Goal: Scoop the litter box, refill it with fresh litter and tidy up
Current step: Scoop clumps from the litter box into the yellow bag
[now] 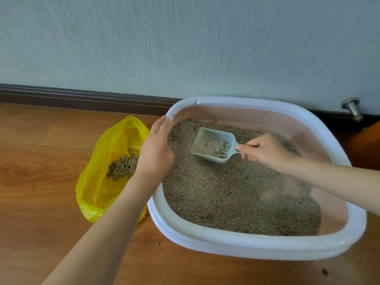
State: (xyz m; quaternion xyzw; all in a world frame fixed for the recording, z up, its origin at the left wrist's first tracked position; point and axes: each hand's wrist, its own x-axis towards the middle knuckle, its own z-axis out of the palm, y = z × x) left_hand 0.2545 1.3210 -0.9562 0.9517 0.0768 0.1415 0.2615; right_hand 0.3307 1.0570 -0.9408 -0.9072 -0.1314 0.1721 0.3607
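A litter box (257, 241) with a white rim and pink inside stands on the floor against the wall, holding grey-brown litter (232, 194). My right hand (265, 150) grips the handle of a pale blue scoop (213, 145), which lies over the litter with some litter in it. My left hand (156, 149) rests with straight fingers on the box's left rim. A yellow plastic bag (107, 171) lies open on the floor left of the box with a clump of used litter (123, 167) inside.
The wooden floor (41, 182) has a few stray litter grains near the box's front left. A dark skirting board (82, 97) runs along the pale wall. A metal door stopper (352, 108) sticks out of the wall at the right.
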